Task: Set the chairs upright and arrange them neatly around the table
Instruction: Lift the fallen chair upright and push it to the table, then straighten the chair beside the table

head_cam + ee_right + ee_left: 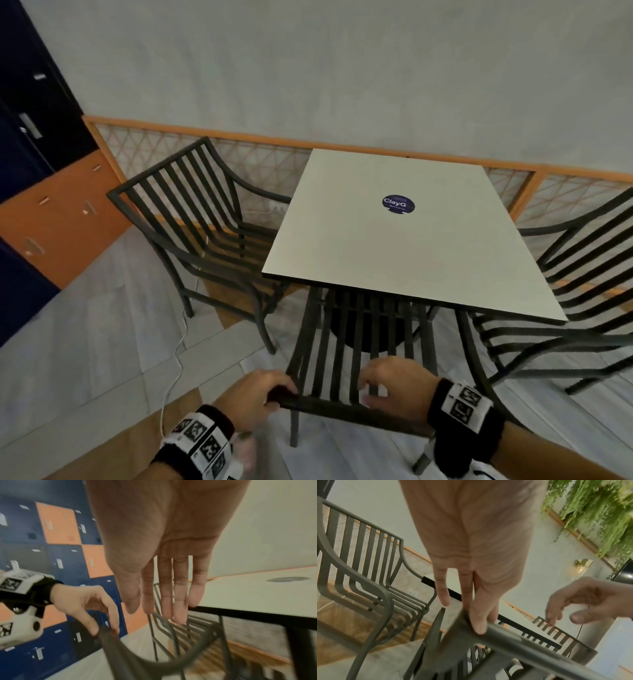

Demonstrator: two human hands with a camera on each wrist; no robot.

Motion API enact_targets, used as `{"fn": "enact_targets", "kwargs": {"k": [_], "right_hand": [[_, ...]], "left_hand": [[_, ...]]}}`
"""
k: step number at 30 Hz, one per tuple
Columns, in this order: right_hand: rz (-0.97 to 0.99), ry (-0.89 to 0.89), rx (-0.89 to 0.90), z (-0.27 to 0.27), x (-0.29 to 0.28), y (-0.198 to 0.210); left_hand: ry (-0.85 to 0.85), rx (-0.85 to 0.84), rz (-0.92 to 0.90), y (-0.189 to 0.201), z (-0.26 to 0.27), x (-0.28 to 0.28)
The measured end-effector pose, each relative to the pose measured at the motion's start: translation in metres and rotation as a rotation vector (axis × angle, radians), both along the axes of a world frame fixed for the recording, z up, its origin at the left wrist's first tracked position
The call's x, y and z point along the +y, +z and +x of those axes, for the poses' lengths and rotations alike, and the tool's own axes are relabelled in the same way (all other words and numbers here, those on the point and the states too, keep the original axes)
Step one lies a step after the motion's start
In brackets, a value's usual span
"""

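Three dark slatted metal chairs stand upright around a white square table [394, 246]. One chair [191, 219] is at its left and another [565, 308] at its right. The near chair [356, 342] has its seat under the table edge and its back toward me. My left hand [260, 394] grips the left corner of that chair's top rail [342, 409], thumb [479, 622] on the front and fingers behind. My right hand [390, 377] hovers just above the rail's right part. Its fingers [178, 601] are relaxed and hold nothing.
A white cable [174, 359] runs across the floor left of the near chair. Blue and orange lockers [58, 219] line the left wall. A low wooden lattice fence [260, 161] runs behind the table. Hanging plants [599, 513] and a wall lamp [583, 563] are on the wall.
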State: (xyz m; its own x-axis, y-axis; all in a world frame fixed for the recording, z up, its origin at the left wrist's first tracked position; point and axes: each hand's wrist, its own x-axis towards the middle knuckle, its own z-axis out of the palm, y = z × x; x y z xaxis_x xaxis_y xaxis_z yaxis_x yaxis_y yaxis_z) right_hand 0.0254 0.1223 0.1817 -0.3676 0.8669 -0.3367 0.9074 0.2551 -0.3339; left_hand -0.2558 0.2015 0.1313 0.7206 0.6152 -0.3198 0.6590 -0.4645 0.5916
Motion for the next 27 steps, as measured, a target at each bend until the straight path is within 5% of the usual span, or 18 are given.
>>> {"fn": "enact_targets", "kwargs": {"k": [5, 11, 20, 27], "right_hand": [[0.076, 0.089, 0.119, -0.087, 0.114, 0.014], [0.061, 0.053, 0.156, -0.197, 0.289, -0.026], [-0.013, -0.148, -0.036, -0.287, 0.498, -0.175], [-0.227, -0.316, -0.151, -0.29, 0.546, -0.279]], "left_hand": [[-0.095, 0.108, -0.007, -0.003, -0.056, 0.097], [-0.08, 0.282, 0.282, -0.039, -0.134, 0.285], [0.108, 0.607, 0.511, -0.088, -0.203, 0.509], [0.239, 0.635, 0.551, -0.142, -0.224, 0.587]]}}
